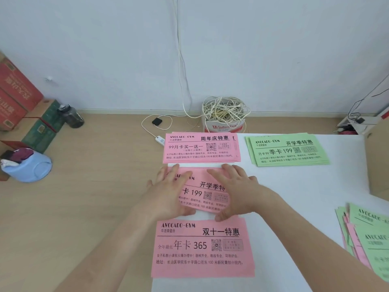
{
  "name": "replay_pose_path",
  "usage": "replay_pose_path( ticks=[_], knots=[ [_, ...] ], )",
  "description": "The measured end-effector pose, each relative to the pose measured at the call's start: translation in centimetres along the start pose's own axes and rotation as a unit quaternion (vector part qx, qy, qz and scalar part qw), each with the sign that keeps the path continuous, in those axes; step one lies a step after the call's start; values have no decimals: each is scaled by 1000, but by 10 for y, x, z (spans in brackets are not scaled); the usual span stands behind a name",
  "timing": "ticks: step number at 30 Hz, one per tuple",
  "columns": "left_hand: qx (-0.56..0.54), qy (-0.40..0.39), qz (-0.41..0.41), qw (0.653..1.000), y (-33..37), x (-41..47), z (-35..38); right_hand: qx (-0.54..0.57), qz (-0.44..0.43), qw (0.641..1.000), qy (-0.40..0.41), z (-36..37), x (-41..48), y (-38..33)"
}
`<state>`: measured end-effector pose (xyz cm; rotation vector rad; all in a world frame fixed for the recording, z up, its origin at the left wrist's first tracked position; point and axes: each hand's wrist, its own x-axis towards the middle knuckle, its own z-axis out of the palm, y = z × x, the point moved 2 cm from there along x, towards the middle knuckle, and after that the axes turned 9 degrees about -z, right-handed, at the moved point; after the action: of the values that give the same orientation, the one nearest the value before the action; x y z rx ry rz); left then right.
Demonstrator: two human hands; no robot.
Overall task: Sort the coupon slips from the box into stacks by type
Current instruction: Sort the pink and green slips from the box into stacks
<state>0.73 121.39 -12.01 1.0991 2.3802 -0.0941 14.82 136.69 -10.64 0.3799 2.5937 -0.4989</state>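
Three pink coupon stacks lie in a column on the white table (pixel 294 186): a far pink stack (pixel 201 148), a middle pink stack (pixel 205 191) and a near pink stack (pixel 202 249). A green stack (pixel 287 150) lies at the far right. My left hand (pixel 168 194) and my right hand (pixel 235 190) rest flat on the left and right sides of the middle pink stack, fingers spread, squaring its edges. A mixed pile of green and pink slips (pixel 366 239) lies at the right edge.
A cardboard box (pixel 379 161) stands at the table's right edge. On the wooden floor are a box of tangled white cable (pixel 224 114), a power strip (pixel 160 141), a blue basin (pixel 27 167), a dark bottle (pixel 71 115) and stacked cartons (pixel 16 98) at the left.
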Motion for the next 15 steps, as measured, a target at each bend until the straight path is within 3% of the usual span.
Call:
replay_pose_path(
  ticks=[8,12,15],
  knots=[
    [21,40,-11,999,4,1,5,-39,-16,998,52,-3,1,-4],
    [20,53,-9,998,3,-4,3,33,-15,996,80,-1,-12,-5],
    [1,121,21,992,9,-15,-4,107,-6,980,170,-3,-47,-3]
  ],
)
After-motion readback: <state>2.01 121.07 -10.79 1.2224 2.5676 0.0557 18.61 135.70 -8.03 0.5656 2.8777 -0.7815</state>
